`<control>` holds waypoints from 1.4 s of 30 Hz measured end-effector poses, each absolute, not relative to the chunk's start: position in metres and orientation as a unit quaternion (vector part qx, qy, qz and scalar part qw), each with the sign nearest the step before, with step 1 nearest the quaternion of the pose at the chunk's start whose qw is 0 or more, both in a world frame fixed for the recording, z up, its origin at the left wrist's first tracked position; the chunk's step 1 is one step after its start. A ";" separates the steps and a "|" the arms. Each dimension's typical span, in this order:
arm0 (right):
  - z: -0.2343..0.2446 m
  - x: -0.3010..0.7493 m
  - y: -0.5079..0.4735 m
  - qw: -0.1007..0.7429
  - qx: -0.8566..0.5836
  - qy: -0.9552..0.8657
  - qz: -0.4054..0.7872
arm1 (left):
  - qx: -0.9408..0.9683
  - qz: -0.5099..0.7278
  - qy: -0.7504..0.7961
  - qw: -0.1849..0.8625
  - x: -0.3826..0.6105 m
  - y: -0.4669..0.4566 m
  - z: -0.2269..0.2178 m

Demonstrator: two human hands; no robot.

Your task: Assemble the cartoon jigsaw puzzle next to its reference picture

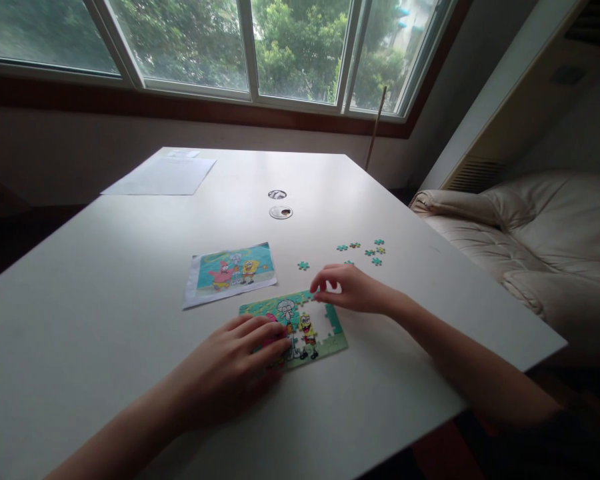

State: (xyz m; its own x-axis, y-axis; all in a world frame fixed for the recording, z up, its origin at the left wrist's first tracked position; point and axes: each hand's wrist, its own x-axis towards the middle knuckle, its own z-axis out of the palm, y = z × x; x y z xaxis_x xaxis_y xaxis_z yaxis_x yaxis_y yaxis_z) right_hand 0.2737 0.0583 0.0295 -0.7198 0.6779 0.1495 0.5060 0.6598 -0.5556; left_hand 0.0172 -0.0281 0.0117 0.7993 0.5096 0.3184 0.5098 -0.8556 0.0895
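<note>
A partly assembled cartoon jigsaw puzzle lies on the white table in front of me. My left hand rests flat on the puzzle's left part, fingers stretched out. My right hand hovers at the puzzle's upper right corner, fingertips pinched together on a small puzzle piece at the edge. A printed reference picture of the same cartoon lies just behind the puzzle to the left. Several loose teal puzzle pieces are scattered behind my right hand, and one single piece lies apart.
A sheet of paper lies at the table's far left. Two round cable holes sit mid-table. A thin stick leans by the window. A cushioned sofa stands right of the table edge.
</note>
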 end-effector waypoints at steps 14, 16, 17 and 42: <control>0.027 0.413 0.133 0.058 -0.617 -0.778 0.100 | -0.948 -0.176 -0.265 -0.003 0.016 -0.027 0.011; 0.027 0.413 0.133 0.051 -0.626 -0.770 0.112 | -0.948 -0.178 -0.264 -0.003 0.016 -0.027 0.011; 0.027 0.413 0.133 0.048 -0.630 -0.766 0.121 | -0.948 -0.177 -0.264 -0.002 0.016 -0.027 0.011; 0.046 0.305 0.077 0.102 -0.336 -0.823 0.446 | -0.948 -0.161 -0.275 -0.017 0.015 -0.028 0.008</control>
